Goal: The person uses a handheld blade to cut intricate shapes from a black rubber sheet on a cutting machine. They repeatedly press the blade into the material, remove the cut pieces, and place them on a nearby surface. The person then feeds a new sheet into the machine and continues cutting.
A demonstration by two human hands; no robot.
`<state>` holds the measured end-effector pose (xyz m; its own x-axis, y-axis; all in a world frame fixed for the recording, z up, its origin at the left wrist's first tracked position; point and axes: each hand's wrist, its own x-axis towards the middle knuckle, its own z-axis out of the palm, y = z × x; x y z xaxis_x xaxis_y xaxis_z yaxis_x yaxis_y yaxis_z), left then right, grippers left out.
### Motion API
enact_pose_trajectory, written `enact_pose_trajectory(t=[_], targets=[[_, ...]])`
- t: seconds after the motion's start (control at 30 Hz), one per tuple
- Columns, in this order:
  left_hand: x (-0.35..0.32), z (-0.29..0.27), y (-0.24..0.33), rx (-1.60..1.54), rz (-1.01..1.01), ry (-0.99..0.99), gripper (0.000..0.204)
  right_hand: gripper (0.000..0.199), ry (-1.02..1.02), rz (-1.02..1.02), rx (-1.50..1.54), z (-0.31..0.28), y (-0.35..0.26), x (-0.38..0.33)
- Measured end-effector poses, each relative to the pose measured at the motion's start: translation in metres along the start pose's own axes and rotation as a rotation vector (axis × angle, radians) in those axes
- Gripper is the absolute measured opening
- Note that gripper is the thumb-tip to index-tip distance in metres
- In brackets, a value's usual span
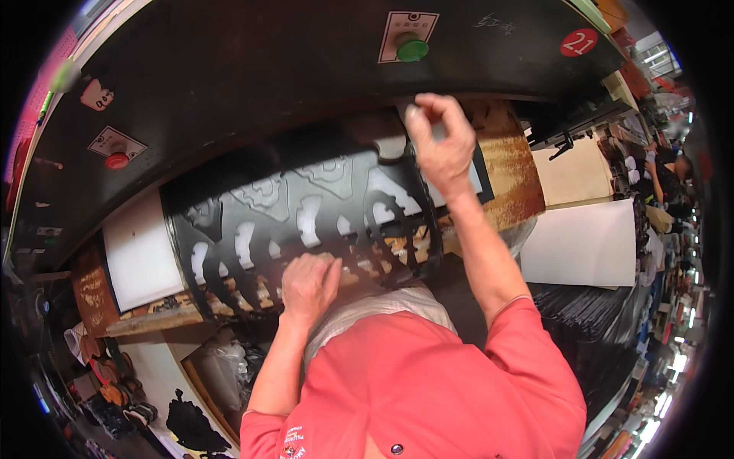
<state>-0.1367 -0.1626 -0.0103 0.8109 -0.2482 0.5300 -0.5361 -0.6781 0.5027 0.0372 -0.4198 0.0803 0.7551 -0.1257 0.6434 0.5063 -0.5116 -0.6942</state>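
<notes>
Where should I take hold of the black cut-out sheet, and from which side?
Probably its near edge, coming from the near side: the black cut-out sheet appears to overhang the wooden board there, leaving room beneath, while the dark machine panel crowds its far side.

The cut-out sheet point(326, 228) is black, the shirt point(443, 367) red.

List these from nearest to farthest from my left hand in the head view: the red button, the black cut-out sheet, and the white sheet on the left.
1. Black cut-out sheet: just by your left hand; contact is unclear.
2. White sheet: off to the left.
3. Red button: up and left, on the dark panel.
</notes>
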Motion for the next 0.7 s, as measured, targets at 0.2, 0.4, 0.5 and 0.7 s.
enact_pose_trajectory(t=[0.2,0.4,0.5,0.7], targets=[[0.018,0.004,0.018,0.058,-0.077,0.058,0.015,0.006,-0.112,-0.336,-0.006,-0.035,-0.025,0.028],[0.021,0.009,0.026,0.084,-0.158,0.117,0.019,0.006,-0.036,0.314,-0.131,-0.084,0.021,-0.122],[0.022,0.008,0.025,0.111,-0.155,0.11,0.021,0.005,-0.005,-0.103,-0.351,-0.08,0.044,-0.151],[0.019,0.011,0.02,0.128,-0.166,0.109,0.023,0.004,-0.029,0.009,-0.315,-0.075,0.053,-0.154]])
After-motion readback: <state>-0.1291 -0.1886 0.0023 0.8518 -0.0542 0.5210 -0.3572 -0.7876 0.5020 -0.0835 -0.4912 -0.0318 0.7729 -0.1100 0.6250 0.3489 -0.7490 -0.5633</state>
